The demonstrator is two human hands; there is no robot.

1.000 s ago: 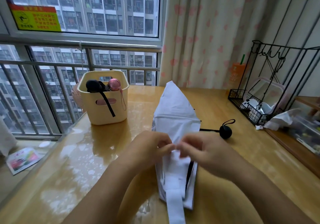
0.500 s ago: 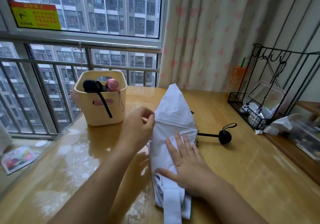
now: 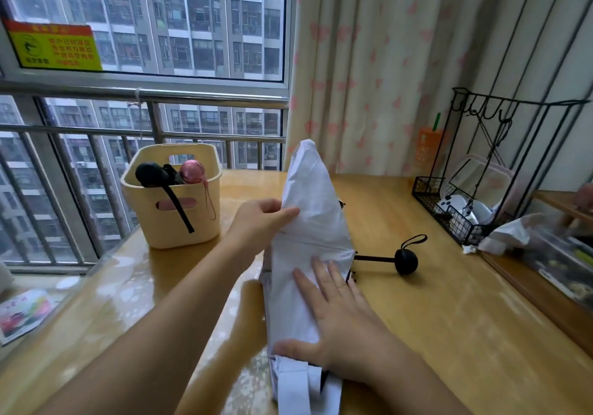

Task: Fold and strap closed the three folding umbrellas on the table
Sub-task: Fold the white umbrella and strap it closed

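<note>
Light, I'd judge: soft, slippery cloth over thin ribs, best gripped round the bundled middle. The umbrella [image 3: 313,241] lies on the worktop [image 3: 442,324], white and loosely pleated, its black ball handle [image 3: 406,261] out to the right, its strap [image 3: 296,392] loose near me. My right hand [image 3: 343,321] presses it flat; my left hand [image 3: 256,220] touches its left edge, fingers straight.
</note>
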